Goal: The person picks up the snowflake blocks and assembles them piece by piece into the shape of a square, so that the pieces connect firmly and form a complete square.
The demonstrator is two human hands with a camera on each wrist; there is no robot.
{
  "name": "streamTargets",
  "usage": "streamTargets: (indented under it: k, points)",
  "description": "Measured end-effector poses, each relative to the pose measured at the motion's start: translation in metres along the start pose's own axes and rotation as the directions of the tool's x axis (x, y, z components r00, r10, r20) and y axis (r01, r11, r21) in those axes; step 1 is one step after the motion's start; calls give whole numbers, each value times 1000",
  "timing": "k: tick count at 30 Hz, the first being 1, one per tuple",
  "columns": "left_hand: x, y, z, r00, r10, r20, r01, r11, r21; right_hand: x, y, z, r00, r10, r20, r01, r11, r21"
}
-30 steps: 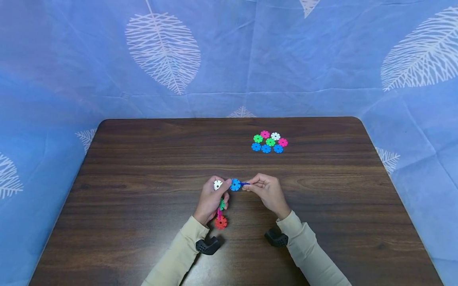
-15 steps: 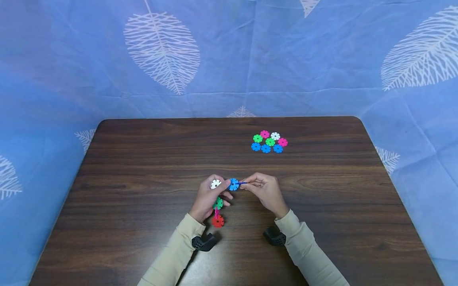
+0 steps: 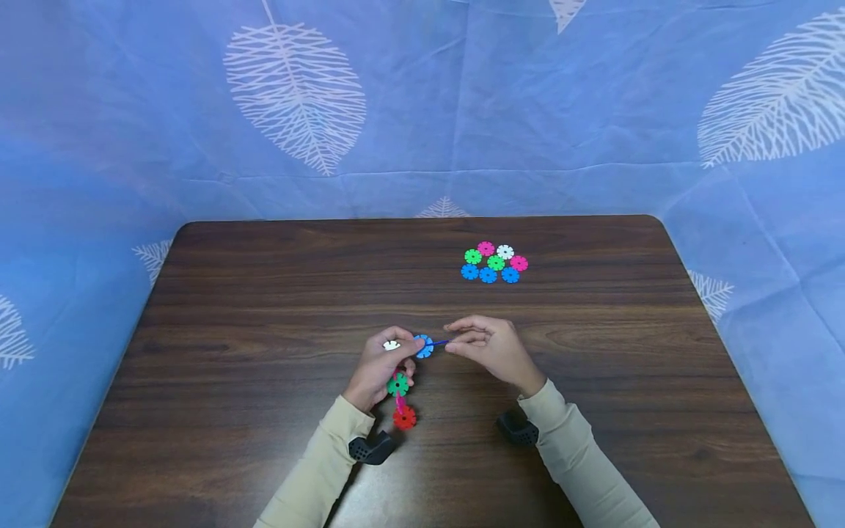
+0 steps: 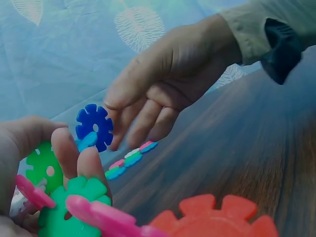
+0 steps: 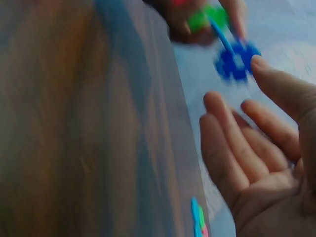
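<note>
My left hand (image 3: 378,370) grips a chain of interlocking notched plastic discs, with the thumb against a light blue disc (image 3: 426,353). A dark blue disc (image 4: 89,121) is slotted edgewise into the light blue one and points toward my right hand (image 3: 494,350). That hand's fingers are parted; its thumb tip is close to the dark blue rim, and whether it touches is unclear. A white disc (image 3: 392,345) shows over the left hand. Below the palm hang a green disc (image 3: 403,389), a pink disc (image 3: 400,404) and a red disc (image 3: 405,419). Fingers hide part of the chain.
Several loose notched discs lie grouped toward the back of the brown table (image 3: 264,293), among them a white disc (image 3: 505,252) and a blue disc (image 3: 469,272). A blue leaf-patterned cloth (image 3: 409,110) hangs behind the table.
My right fingers have spread from their pinch on the dark blue disc. My left hand has shifted slightly left with the chain, and the white disc has tilted.
</note>
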State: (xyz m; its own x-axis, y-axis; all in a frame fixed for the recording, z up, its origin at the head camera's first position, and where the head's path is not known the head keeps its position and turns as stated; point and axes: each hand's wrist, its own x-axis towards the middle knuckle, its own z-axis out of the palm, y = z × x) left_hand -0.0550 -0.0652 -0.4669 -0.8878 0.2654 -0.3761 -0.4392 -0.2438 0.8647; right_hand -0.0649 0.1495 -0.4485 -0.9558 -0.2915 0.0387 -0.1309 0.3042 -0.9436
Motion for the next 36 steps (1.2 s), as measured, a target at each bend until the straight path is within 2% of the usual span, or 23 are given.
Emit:
streamTargets:
  k: [3,6,8,10,13,15,18,22,28,32,36]
  points:
    - [0,-1,-2,1000,4,-9,-4,1000,-3,10,9,-19,993,58,-101,-75,982,-172]
    - [0,-2,-3,1000,2,-10,-2,1000,-12,22,20,-38,957,103,-271,-193,922,-335]
    - [0,-2,-4,1000,0,-13,0,1000,-17,31,29,-51,922,108,-372,-258,888,-381]
    - [0,-3,-4,1000,-2,-14,2,1000,-19,40,39,-64,883,112,-456,-308,871,-382]
    - [0,-3,-4,1000,-3,-17,3,1000,-17,55,52,-81,841,119,-528,-356,856,-375]
    - [0,-3,-4,1000,-3,-20,2,1000,-15,63,57,-90,821,155,-549,-399,844,-358]
    - [0,-2,-4,1000,4,-25,-4,1000,-12,74,59,-97,803,226,-551,-465,816,-344]
    - [-1,-2,-2,1000,8,-30,-8,1000,-9,84,55,-99,786,305,-537,-537,769,-348]
    - [-2,-1,-1,999,11,-31,-11,1000,7,92,50,-99,766,362,-532,-587,731,-348]
    - [-2,0,-2,999,17,-34,-16,1000,14,94,49,-99,762,386,-519,-602,718,-350]
    - [-2,1,-3,999,13,-42,-12,1000,13,94,51,-99,750,401,-527,-608,732,-308]
